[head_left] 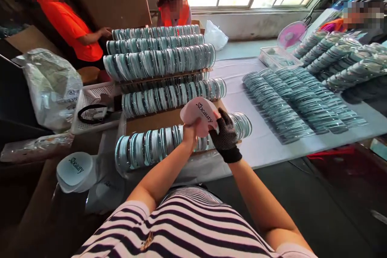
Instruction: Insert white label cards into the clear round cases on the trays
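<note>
Both hands hold a pale pink oval piece printed "Sbeauty" [199, 113] just above the nearest row of round clear-lidded cases [145, 147]. My left hand [190, 134], bare, grips its lower left edge. My right hand [224, 134] wears a black mesh glove and grips its right side. The cases stand on edge in rows on cardboard sheets [157, 121], stacked in several tiers [160, 62] in front of me.
A stack of white "Sbeauty" pieces [75, 171] sits at lower left, beside a white basket [90, 107] and a plastic bag [51, 84]. More rows of cases [299, 100] lie on the table at right. Three other people work at the back and right.
</note>
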Demonstrator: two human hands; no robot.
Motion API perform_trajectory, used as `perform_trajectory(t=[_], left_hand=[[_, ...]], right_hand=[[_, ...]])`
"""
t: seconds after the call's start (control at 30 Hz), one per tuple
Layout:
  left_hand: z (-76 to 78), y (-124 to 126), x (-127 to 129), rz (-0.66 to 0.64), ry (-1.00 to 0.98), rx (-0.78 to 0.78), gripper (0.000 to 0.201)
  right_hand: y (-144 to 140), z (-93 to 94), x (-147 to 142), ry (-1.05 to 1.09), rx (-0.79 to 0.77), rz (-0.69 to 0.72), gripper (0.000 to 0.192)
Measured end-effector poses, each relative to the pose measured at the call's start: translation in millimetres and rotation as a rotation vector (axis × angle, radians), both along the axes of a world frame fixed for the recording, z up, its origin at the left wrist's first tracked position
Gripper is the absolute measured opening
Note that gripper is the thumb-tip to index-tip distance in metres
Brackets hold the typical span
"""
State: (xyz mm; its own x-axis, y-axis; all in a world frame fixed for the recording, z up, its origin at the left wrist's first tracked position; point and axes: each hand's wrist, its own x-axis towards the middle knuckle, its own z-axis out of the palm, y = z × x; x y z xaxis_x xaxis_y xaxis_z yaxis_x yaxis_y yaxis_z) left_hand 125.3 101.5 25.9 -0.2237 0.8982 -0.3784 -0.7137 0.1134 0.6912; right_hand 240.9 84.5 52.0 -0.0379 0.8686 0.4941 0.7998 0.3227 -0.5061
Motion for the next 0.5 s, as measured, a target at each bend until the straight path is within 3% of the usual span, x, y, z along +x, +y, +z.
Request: perform_trajectory(t=[0.07,0.13,0.2,0.27,0.37,0.5], left_hand=[[1.2,1,-3,-0.016,-0.013,0.018,0.027],[3.5,8,-8,0.004,-0.06,0.035,0.027],[6.4,20,-18,0.052,-0.124,0.027,0.027],[7.9,31,-30,0.077,-0.175,0.028,0.029],[4.6,42,-45,0.066,-0.228,0.045,0.036],[-6.6,43,-49,0.084,-0.246,-0.029,0.037]], right_hand=[[-1,-1.1,-7,0.114,-0.147,-0.035,0.049],[2,4.4,2,0.275,-0.259,-0.185,0.045],[-3,12.7,25,0.38,-0.199,-0.369,0.047],[-24,18.1,47,0.32,-0.125,-0.456,0.047],[-76,11.3,57,0.02,-0.306,-0.381,0.045],[-127,-14.8,28,-0.275,-0.619,-0.227,0.045]])
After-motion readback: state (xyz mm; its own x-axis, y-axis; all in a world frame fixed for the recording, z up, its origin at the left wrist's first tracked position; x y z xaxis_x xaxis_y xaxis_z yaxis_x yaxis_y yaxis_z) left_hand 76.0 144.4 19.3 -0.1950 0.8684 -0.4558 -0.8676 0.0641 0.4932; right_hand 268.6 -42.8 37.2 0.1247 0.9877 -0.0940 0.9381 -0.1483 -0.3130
